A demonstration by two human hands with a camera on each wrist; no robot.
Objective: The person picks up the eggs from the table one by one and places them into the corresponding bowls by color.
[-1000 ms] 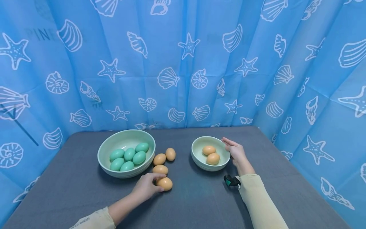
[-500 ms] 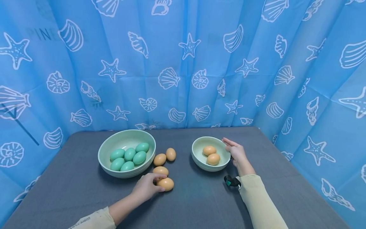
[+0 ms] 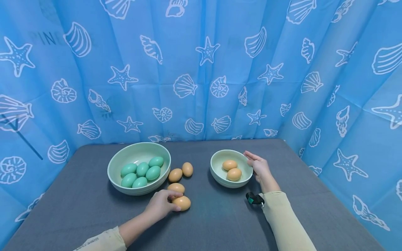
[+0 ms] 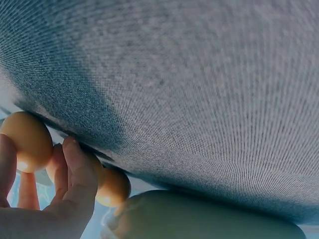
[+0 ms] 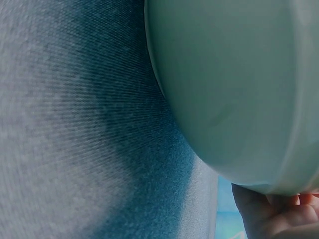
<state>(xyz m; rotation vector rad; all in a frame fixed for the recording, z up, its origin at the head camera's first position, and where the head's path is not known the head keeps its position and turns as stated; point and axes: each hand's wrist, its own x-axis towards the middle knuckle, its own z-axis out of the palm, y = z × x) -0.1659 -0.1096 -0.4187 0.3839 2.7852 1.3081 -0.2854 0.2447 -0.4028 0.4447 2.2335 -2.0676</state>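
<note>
In the head view my left hand [image 3: 159, 205] pinches a brown egg [image 3: 183, 203], the nearest one in a loose row on the cloth. The left wrist view shows this egg [image 4: 27, 143] between thumb and fingers. Right behind it lies a second brown egg [image 3: 176, 188], and two more brown eggs [image 3: 187, 169] sit farther back. My right hand [image 3: 260, 168] rests with straight fingers along the right side of a small pale green bowl [image 3: 230, 184], which holds two brown eggs [image 3: 233, 174]. From the right wrist, the bowl's outer wall [image 5: 224, 94] hides part of that hand.
A larger pale green bowl [image 3: 138, 151] with several green eggs [image 3: 142, 169] stands at the left, close beside the row. Grey cloth [image 3: 213, 223] covers the table. A blue curtain [image 3: 201, 104] with shell prints hangs behind. A black strap [image 3: 254, 198] lies by my right wrist.
The pinched egg has shifted slightly right and nearer to me with my left fingers, and the egg behind it has moved a little too. My right hand and both bowls stay put.
</note>
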